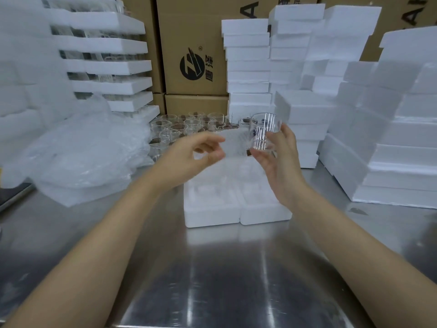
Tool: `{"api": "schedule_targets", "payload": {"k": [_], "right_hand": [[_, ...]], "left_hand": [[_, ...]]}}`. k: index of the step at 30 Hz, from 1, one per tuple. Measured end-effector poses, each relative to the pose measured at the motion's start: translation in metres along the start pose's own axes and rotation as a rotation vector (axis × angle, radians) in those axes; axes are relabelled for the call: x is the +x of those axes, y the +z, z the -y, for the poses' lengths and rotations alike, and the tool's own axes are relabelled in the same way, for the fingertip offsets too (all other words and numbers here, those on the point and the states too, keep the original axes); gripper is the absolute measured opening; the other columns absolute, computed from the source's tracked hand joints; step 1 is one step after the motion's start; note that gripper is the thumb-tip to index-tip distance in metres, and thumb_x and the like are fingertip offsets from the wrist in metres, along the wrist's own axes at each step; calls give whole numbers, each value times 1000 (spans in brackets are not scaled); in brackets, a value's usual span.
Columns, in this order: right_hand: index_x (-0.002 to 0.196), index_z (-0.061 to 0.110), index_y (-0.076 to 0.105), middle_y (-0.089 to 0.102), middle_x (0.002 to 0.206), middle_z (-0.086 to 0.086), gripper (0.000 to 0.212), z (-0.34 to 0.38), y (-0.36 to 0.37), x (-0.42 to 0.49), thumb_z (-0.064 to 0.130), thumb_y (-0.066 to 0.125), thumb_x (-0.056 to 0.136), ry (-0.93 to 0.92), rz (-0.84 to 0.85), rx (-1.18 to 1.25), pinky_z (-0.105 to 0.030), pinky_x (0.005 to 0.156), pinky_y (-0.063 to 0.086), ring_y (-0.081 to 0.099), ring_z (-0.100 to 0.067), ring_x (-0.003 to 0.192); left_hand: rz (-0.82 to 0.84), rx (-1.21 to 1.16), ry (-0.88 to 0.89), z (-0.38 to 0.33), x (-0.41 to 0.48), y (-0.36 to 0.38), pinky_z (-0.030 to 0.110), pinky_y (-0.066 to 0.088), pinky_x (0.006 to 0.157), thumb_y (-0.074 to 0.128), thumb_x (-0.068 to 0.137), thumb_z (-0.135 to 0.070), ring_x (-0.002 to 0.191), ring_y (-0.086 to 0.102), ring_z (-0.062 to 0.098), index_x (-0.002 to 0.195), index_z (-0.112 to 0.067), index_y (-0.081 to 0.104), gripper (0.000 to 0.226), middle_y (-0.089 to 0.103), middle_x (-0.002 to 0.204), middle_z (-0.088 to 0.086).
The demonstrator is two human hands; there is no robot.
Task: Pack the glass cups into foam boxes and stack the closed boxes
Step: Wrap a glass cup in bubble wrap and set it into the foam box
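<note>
Above foam box (212, 214), right hand (279, 166) clasping glass cup (263, 131), left hand (189, 159) empty

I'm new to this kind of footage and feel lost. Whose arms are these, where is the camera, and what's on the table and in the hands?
There is no machine: a person wears a camera on the head, looking down at their own bare arms. The right hand holds a clear glass cup above an open foam box on a shiny metal table. The left hand is blurred, with nothing visibly in it. More glass cups stand behind the box. Stacked foam boxes rise at both sides, before cardboard cartons. Crumpled plastic wrap lies at left.
</note>
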State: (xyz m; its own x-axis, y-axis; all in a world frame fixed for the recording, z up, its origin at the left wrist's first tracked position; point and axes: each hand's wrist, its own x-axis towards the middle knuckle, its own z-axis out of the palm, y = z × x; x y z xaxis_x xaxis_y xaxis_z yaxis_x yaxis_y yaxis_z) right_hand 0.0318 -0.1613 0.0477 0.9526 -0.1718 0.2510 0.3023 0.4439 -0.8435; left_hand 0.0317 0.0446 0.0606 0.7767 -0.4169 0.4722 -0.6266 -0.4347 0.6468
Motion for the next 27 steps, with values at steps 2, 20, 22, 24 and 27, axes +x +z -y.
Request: {"api": "schedule_targets", "payload": {"k": [2,20,22,24,27], "right_hand": [[128,24,48,54,112,-2,34,1,1,1,17,53,94,17,-17,59,-28,82,56,62,-17,79],[113,16,46,46,115,-12,28,0,-1,4,24,62,92,41,-35,215,-25,73,56,65,-28,91],[111,16,47,45,112,-12,24,0,0,4,24,60,93,53,-45,214,-25,70,56,64,-29,92],[108,16,48,46,108,-11,20,1,0,4,24,60,93,63,-58,212,-25,70,56,63,-30,89],[102,17,49,50,97,-8,15,2,0,3,24,59,94,64,-55,212,-24,68,56,64,-30,86]], "left_hand": [[82,193,-44,7,0,-9,7,37,84,66,70,-64,99,53,-10,117,-35,63,55,57,105,-28],[308,487,-109,22,0,-10,24,39,88,79,75,-39,105,47,-1,106,-28,64,36,53,113,-18],[296,585,-86,24,1,-6,26,43,86,71,85,-24,106,53,9,114,-24,64,30,55,108,-13],[138,577,-19,23,3,-6,24,46,80,59,92,-5,95,64,17,109,-9,70,21,67,98,-1],[-95,393,-61,17,5,-9,34,56,79,56,94,-1,73,67,12,92,3,71,16,71,83,3]]}}
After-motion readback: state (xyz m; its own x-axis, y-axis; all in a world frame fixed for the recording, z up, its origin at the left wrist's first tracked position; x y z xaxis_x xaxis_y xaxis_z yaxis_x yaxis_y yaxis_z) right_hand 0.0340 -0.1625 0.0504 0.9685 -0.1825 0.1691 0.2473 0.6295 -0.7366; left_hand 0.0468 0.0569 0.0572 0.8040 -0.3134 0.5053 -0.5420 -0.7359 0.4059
